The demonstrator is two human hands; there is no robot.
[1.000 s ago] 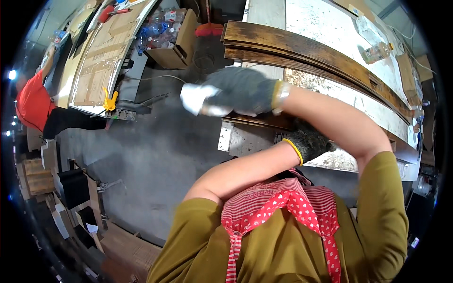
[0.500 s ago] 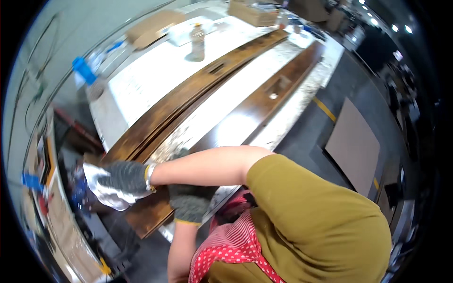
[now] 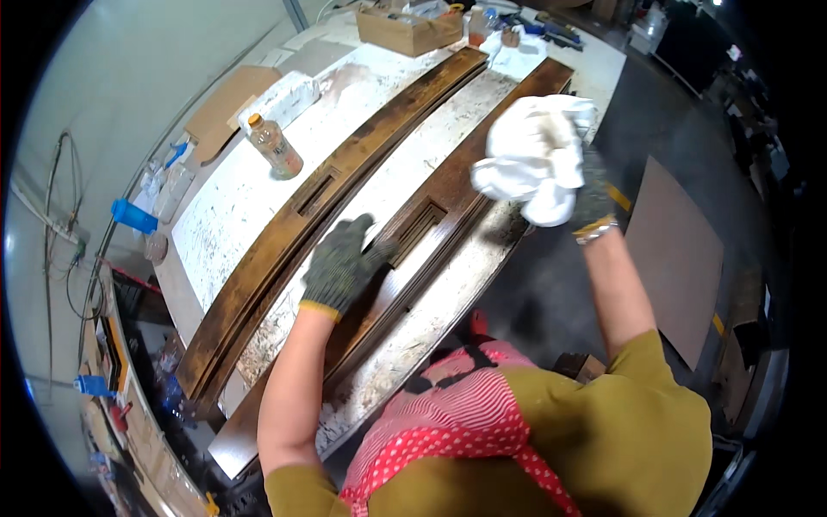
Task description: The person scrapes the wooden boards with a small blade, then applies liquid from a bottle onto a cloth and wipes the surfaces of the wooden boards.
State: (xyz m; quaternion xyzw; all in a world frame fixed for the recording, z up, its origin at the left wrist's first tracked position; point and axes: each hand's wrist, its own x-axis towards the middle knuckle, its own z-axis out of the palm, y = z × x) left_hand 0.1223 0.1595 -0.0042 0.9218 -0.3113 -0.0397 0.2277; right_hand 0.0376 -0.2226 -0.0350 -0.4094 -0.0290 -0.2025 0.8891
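A dark brown wooden board with a rectangular recess lies along the near side of the white worktable. My left hand, in a grey knit glove, rests at this board's far edge beside the recess, fingers stretched and thumb apart. My right hand, also gloved, is closed on a bunched white cloth over the board's right part; the cloth hides some of the fingers. Behind lies a second brown board, roughly parallel, with a slot-shaped recess.
A bottle with an orange cap stands behind the far board. Farther back are a cardboard box and a flat cardboard piece. A large brown panel is on the right, beyond the table's edge. The worktable is stained.
My right hand has swung with the cloth from the boards' left end to the right. My left hand has moved up along the near board to its recess. The view has shifted.
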